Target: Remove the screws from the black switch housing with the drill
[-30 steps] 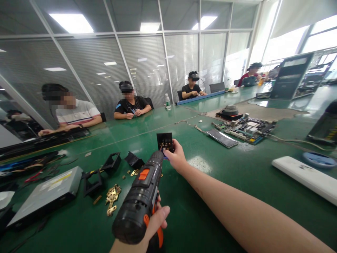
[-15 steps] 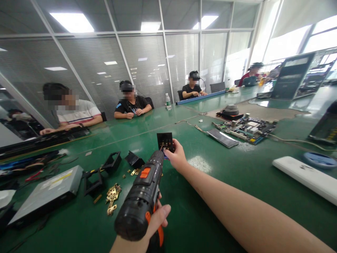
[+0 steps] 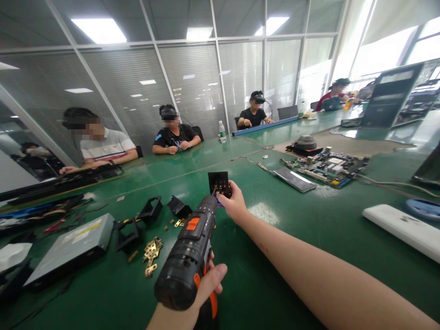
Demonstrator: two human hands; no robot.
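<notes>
My left hand [image 3: 210,282] is wrapped round the grip of a black and orange power drill [image 3: 187,250] at the bottom centre, its thumb on the right side. The bit points away from me and reaches the inside of a small black housing [image 3: 217,178], where metal contacts show. My right hand [image 3: 233,201] holds this housing upright from its right side, just above the table. Left of the drill lie a pile of brass pieces [image 3: 151,254], black frames [image 3: 150,209] and another black housing [image 3: 179,206].
A disc drive [image 3: 74,245] lies left on the green table [image 3: 275,284]. At the right are a phone [image 3: 294,178], a circuit board [image 3: 335,166], a white bar-shaped object [image 3: 398,224] and a computer case [image 3: 392,98]. Several people sit along the far side.
The whole view has shifted slightly, so things appear a little further right. Both hands keep their holds, and the drill bit remains at the black housing.
</notes>
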